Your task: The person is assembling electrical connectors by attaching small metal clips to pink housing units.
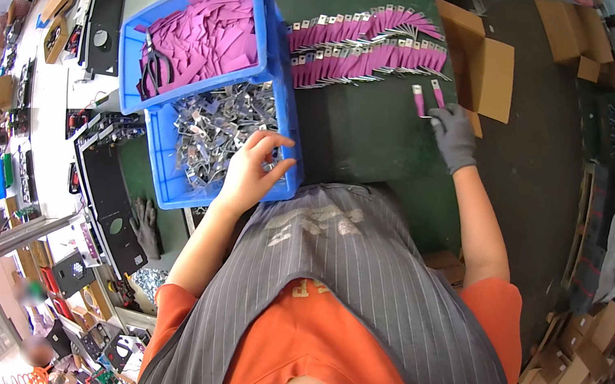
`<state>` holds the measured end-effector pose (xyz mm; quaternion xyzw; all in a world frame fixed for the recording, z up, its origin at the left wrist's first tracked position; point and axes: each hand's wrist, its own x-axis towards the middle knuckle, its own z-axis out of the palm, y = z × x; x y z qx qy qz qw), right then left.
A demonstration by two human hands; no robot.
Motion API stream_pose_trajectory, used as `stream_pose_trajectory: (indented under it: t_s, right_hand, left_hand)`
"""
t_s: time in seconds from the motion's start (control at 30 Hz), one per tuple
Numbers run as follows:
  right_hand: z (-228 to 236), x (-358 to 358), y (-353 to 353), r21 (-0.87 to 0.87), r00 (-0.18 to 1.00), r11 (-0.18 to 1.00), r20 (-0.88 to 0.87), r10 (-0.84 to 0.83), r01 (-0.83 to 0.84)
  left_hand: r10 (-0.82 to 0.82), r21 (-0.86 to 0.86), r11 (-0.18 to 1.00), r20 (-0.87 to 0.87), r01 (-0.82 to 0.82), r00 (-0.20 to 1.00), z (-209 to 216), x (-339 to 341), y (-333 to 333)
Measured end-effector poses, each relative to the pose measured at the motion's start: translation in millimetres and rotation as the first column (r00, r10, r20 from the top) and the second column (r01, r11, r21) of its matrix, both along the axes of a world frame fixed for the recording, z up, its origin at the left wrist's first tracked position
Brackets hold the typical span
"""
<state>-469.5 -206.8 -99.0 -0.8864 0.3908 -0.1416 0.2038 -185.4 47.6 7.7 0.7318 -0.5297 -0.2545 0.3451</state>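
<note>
Orange short-sleeved shirt, grey pinstriped apron, grey glove [453, 135] on the right hand.

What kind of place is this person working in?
Most likely a small factory assembly bench. Blue bins hold loose metal brackets and magenta sleeves, finished sleeved pieces lie in rows on the green table, and cardboard boxes are stacked nearby.

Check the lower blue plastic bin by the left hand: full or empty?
Partly full. The lower blue plastic bin holds a loose heap of small silvery metal pieces, and the bare left hand reaches into it.
</note>
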Motion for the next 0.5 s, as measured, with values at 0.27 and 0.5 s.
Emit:
stream_pose_trajectory:
  t_s: [0.27,0.5]
  right_hand:
    - [-31,-8,-28,-0.042,0.985,0.988,-0.074,-0.153,0.150]
    - [-60,-6,-35,0.097,0.969,0.975,0.128,-0.210,0.199]
  left_hand:
    - [-0.036,0.085,0.996,-0.033,0.039,0.999,-11,-2,-2]
    - [-0.034,0.095,0.995,-0.088,0.043,0.995,-17,5,16]
